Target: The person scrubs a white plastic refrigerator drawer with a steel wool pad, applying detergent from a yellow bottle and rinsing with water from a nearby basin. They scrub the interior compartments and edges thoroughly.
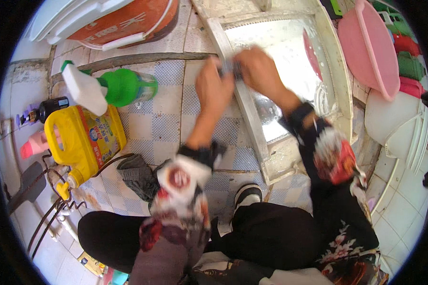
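Observation:
A white framed panel [248, 103] with a shiny, reflective middle [278, 42] lies on the tiled floor, wet with suds and droplets. Over its left rail, both hands meet at a small dark grey cloth-like item [230, 67], blurred by motion. My left hand [214, 83] closes on its left side. On its right side, my right hand [258, 73] is closed too, partly above the reflective surface. The fingertips and much of the item are hidden or blurred.
A green spray bottle [123, 87], a yellow jug [87, 137] and a dark grey cloth [137, 176] are at the left. An orange-red bucket [128, 25] lies beyond. Pink [371, 50] and white [392, 123] basins stand right. My shoe [248, 196] is near the panel.

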The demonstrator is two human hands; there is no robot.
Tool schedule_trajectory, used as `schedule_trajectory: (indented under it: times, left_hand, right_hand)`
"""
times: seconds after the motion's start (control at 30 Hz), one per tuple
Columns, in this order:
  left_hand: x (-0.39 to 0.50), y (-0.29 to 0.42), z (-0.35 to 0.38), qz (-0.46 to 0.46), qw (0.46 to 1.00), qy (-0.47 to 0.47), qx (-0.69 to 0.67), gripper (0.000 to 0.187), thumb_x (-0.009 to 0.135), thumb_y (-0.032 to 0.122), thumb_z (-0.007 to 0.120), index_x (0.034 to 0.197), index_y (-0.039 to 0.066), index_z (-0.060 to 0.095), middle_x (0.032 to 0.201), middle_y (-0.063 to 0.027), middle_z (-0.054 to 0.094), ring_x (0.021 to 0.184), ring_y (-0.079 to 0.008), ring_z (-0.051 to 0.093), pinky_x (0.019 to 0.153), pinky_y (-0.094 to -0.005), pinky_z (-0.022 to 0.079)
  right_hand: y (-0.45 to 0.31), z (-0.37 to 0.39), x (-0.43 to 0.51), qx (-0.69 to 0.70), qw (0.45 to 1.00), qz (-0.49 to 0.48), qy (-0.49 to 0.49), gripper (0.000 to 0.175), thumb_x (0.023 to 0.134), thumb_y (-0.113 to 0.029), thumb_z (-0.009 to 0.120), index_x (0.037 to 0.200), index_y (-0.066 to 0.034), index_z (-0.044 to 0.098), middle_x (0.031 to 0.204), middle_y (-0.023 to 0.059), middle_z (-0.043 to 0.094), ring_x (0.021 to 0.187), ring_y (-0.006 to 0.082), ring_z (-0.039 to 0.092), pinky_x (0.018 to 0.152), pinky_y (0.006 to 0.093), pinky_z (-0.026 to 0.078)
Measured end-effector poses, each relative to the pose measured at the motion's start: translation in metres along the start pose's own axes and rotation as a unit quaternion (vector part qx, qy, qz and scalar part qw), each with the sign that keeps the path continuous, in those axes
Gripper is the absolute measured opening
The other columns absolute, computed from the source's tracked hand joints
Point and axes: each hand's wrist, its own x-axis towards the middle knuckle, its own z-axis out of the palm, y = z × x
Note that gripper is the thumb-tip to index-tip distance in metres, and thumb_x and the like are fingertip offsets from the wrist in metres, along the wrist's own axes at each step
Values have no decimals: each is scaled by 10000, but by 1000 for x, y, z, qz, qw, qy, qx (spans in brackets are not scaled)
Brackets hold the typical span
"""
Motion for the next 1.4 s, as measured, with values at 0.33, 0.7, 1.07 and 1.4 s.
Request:
schedule_trajectory:
  times: [0.33,0.7,1.07,1.4]
  left_hand:
    - [-105,4,2,-22,990,-137,-3,210,619,62,621,785,14,503,737,-174,549,712,-334,553,623,-375,434]
    - [87,1,-11,2,996,30,82,179,668,126,591,795,11,539,780,-204,585,764,-375,561,675,-438,433]
    - [4,-7,-2,-24,998,-44,-26,164,665,86,585,797,21,513,735,-185,563,706,-363,562,614,-428,430]
    - [-4,-6,-4,21,998,-51,4,144,682,122,591,752,24,511,720,-174,563,700,-341,560,616,-398,439]
  right_hand:
    - [-36,-27,-83,84,985,99,-111,252,593,37,535,832,-36,567,779,119,539,768,306,504,685,378,430]
    - [27,18,68,-1,998,9,63,170,624,-35,548,790,-52,584,741,148,567,762,330,516,672,412,427]
    - [2,2,7,18,998,54,-27,223,615,22,502,812,-41,583,761,144,562,759,319,516,663,398,438]
    - [-2,1,-13,48,997,63,1,190,614,-22,531,801,-35,568,811,153,568,796,330,525,706,409,424]
